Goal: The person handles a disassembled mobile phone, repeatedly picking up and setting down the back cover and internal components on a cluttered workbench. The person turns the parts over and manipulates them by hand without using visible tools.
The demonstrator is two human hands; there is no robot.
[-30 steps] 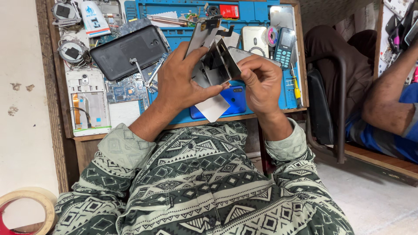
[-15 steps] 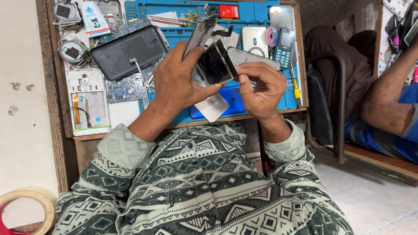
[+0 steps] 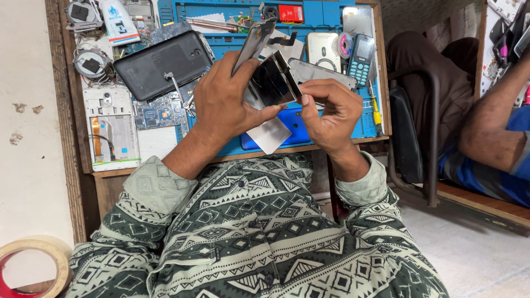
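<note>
phone screen panel [image 3: 271, 83] above blue mat [image 3: 326, 27], gripped in left hand [image 3: 229, 102] fingers, right hand [image 3: 328, 113] fingertips pinching its right edge

Both forearms rose from the rolled, patterned green-and-white sleeves and met in front of the chest. The left hand [image 3: 227, 99] was raised with its back to the camera, wrist bent slightly inward, fingers curled in a closed grip and the thumb stretched out to the right. The right hand [image 3: 330, 113] sat just beside it, a little lower, wrist cocked upward, thumb and forefinger pinched together near the left thumb, the other fingers folded loosely into the palm.
</note>
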